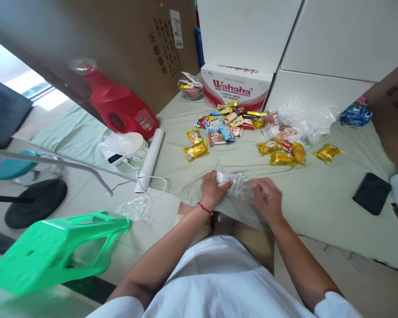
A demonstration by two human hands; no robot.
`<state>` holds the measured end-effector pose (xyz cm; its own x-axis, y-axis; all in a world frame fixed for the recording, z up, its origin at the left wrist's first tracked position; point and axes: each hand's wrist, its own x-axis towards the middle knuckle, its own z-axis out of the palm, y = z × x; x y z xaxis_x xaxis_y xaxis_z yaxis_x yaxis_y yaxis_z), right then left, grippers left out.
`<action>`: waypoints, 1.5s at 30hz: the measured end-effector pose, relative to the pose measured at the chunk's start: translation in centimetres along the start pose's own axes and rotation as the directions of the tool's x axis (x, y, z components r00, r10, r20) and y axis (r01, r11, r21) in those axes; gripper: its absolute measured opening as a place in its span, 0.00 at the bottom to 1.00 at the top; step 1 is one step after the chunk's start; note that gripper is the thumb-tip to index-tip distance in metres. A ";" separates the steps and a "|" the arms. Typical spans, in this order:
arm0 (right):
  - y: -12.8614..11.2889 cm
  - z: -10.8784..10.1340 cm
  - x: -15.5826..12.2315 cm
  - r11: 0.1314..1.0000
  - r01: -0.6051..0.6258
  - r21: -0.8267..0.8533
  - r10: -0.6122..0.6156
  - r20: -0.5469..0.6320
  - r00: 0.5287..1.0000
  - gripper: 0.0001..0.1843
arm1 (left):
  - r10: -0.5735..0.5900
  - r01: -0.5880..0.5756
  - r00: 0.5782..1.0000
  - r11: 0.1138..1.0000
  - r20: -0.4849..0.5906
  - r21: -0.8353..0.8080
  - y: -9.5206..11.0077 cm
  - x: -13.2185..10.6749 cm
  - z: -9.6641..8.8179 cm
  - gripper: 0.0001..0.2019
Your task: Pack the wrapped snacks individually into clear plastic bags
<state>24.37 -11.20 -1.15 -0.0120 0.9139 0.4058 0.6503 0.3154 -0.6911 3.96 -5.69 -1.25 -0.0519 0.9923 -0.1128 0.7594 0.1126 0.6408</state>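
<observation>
Near the front edge of the cloth-covered surface, my left hand (212, 191) is closed on a small packet (228, 180) with a printed label, its thumb across the top. Clear plastic bag film (246, 189) stretches from the packet toward the right. My right hand (268, 198), smeared by motion, has its fingers pinched on the far end of that film. What is inside the packet cannot be made out. Beyond my hands lie yellow-wrapped snacks (195, 151) on the left and more yellow packs (282, 158) on the right.
A pile of mixed snacks (223, 126) lies before a Wahaba-labelled carton (237, 88). Crumpled clear bags (307, 117) are behind. Left are a red jug (121, 104), a white roll (152, 154), a tub (137, 145) and a tipped green stool (53, 247). A black phone-like slab (372, 193) lies right.
</observation>
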 end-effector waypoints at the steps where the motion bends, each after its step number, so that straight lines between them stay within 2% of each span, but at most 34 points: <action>1: 0.7 -0.6 0.6 0.992 -0.099 -0.083 0.091 -0.091 0.992 0.17 | -0.005 0.005 1.000 1.000 0.004 -0.021 0.2 -0.1 0.0 0.17; 2: 1.4 -0.9 1.3 0.967 -0.186 -0.171 0.165 -0.130 0.978 0.19 | -0.013 0.014 1.000 0.999 0.007 -0.044 0.3 -0.2 0.1 0.17; 3: 2.1 -1.1 1.8 0.934 -0.251 -0.255 0.230 -0.110 0.967 0.21 | -0.021 0.021 1.000 0.997 0.009 -0.068 0.4 -0.2 0.1 0.17; 5: 3.2 -0.9 2.4 0.870 -0.316 -0.378 0.351 0.024 0.936 0.23 | -0.028 0.028 1.000 0.993 0.008 -0.117 0.3 -0.4 0.2 0.17; 6: 3.4 -0.7 2.4 0.852 -0.326 -0.410 0.392 0.088 0.916 0.20 | -0.026 0.026 1.000 0.989 0.004 -0.143 0.2 -0.4 0.3 0.18; 8: 3.4 -0.2 2.0 0.859 -0.323 -0.396 0.406 0.144 0.903 0.11 | 0.003 -0.008 1.000 0.981 -0.028 -0.195 0.0 -0.8 0.6 0.17; 10: 2.7 0.3 1.1 0.911 -0.317 -0.264 0.358 0.123 0.926 0.06 | 0.100 -0.127 0.986 0.967 -0.132 -0.223 0.1 -1.3 1.2 0.16; 11: 2.1 0.6 0.7 0.932 -0.331 -0.148 0.347 0.107 0.932 0.06 | 0.188 -0.230 0.962 0.950 -0.199 -0.211 0.2 -1.6 1.6 0.15; 12: 1.6 0.8 0.2 0.930 -0.368 0.005 0.365 0.098 0.926 0.08 | 0.301 -0.352 0.917 0.919 -0.263 -0.177 0.4 -1.9 2.2 0.14; 13: 0.9 1.1 -0.1 0.885 -0.424 0.191 0.411 0.108 0.905 0.11 | 0.419 -0.474 0.852 0.872 -0.314 -0.124 0.7 -2.1 2.8 0.14; 14: 0.3 1.4 -0.4 0.783 -0.484 0.390 0.469 0.141 0.872 0.14 | 0.523 -0.575 0.779 0.816 -0.347 -0.062 0.9 -2.2 3.5 0.13; 15: -0.2 1.7 -0.7 0.629 -0.528 0.571 0.525 0.188 0.830 0.16 | 0.599 -0.645 0.713 0.765 -0.364 -0.004 1.1 -2.3 4.1 0.13; 16: -0.6 1.9 -0.9 0.451 -0.543 0.708 0.568 0.241 0.787 0.19 | 0.650 -0.687 0.665 0.726 -0.368 0.040 1.1 -2.2 4.8 0.14; 17: -1.0 2.1 -1.1 0.291 -0.531 0.796 0.596 0.284 0.751 0.22 | 0.684 -0.715 0.634 0.697 -0.361 0.063 1.1 -2.1 5.3 0.16; 18: -1.2 2.3 -1.2 0.178 -0.505 0.845 0.611 0.307 0.729 0.24 | 0.715 -0.742 0.614 0.667 -0.335 0.064 1.0 -2.1 5.8 0.18; 19: -1.3 2.3 -1.3 0.123 -0.481 0.868 0.621 0.311 0.719 0.25 | 0.752 -0.777 0.593 0.629 -0.289 0.042 0.8 -2.0 6.1 0.22; 20: -1.3 2.3 -1.4 0.121 -0.471 0.874 0.629 0.299 0.717 0.26 | 0.792 -0.814 0.565 0.581 -0.232 0.000 0.6 -2.1 6.4 0.26; 21: -1.2 2.3 -1.5 0.159 -0.473 0.866 0.634 0.278 0.722 0.26 | 0.827 -0.845 0.533 0.532 -0.177 -0.057 0.5 -2.2 6.4 0.31; 23: -1.0 2.2 -1.6 0.297 -0.497 0.815 0.636 0.219 0.740 0.25 | 0.863 -0.863 0.494 0.472 -0.109 -0.179 0.5 -2.7 6.1 0.38; 25: -0.9 2.3 -1.6 0.408 -0.531 0.743 0.635 0.186 0.749 0.24 | 0.852 -0.830 0.519 0.481 -0.073 -0.283 1.0 -3.3 5.2 0.40; 26: -0.8 2.4 -1.7 0.432 -0.541 0.721 0.635 0.183 0.750 0.24 | 0.844 -0.807 0.535 0.495 -0.042 -0.322 1.4 -3.6 4.6 0.40; 29: -0.4 1.7 -1.9 0.414 -0.548 0.727 0.640 0.195 0.743 0.24 | 0.823 -0.747 0.558 0.553 0.103 -0.369 2.5 -3.7 2.4 0.42; 30: 0.1 0.7 -1.8 0.415 -0.541 0.731 0.651 0.178 0.738 0.24 | 0.807 -0.740 0.578 0.581 0.124 -0.339 2.5 -3.4 1.6 0.42; 31: 0.9 -0.7 -1.6 0.435 -0.527 0.730 0.670 0.129 0.731 0.24 | 0.781 -0.733 0.614 0.618 0.116 -0.283 2.3 -2.8 0.9 0.41; 33: 3.8 -5.1 -0.5 0.536 -0.469 0.702 0.709 -0.072 0.701 0.23 | 0.707 -0.699 0.707 0.705 0.031 -0.121 0.7 -1.0 -0.5 0.33; 34: 5.9 -8.0 0.5 0.605 -0.426 0.672 0.712 -0.218 0.668 0.22 | 0.668 -0.669 0.743 0.743 -0.026 -0.029 -0.5 0.2 -1.2 0.27; 36: 11.3 -14.1 3.3 0.735 -0.315 0.600 0.659 -0.526 0.538 0.21 | 0.601 -0.591 0.794 0.798 -0.092 0.116 -3.4 2.6 -2.1 0.17; 38: 17.3 -19.5 6.9 0.764 -0.357 0.538 0.646 -0.640 0.416 0.17 | 0.555 -0.521 0.825 0.820 -0.106 0.238 -6.2 4.5 -2.6 0.13; 40: 22.8 -22.9 11.0 0.695 -0.506 0.511 0.682 -0.691 0.240 0.12 | 0.563 -0.502 0.818 0.799 -0.118 0.330 -8.2 5.6 -2.6 0.12; 42: 27.3 -24.1 15.0 0.636 -0.568 0.522 0.718 -0.671 0.186 0.07 | 0.597 -0.520 0.794 0.764 -0.115 0.382 -9.0 5.8 -2.4 0.11; 43: 29.0 -24.0 16.8 0.614 -0.589 0.526 0.732 -0.658 0.175 0.06 | 0.615 -0.531 0.781 0.747 -0.112 0.400 -9.1 5.7 -2.2 0.11; 45: 31.6 -23.3 20.1 0.605 -0.612 0.510 0.737 -0.648 0.189 0.05 | 0.643 -0.551 0.759 0.717 -0.103 0.427 -9.0 5.5 -2.1 0.11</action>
<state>62.41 11.19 -0.89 0.9699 0.2394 -0.0451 0.0135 -0.2378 -0.9712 -4.54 -1.14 -6.04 0.3826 0.8305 0.4048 0.8502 -0.4879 0.1974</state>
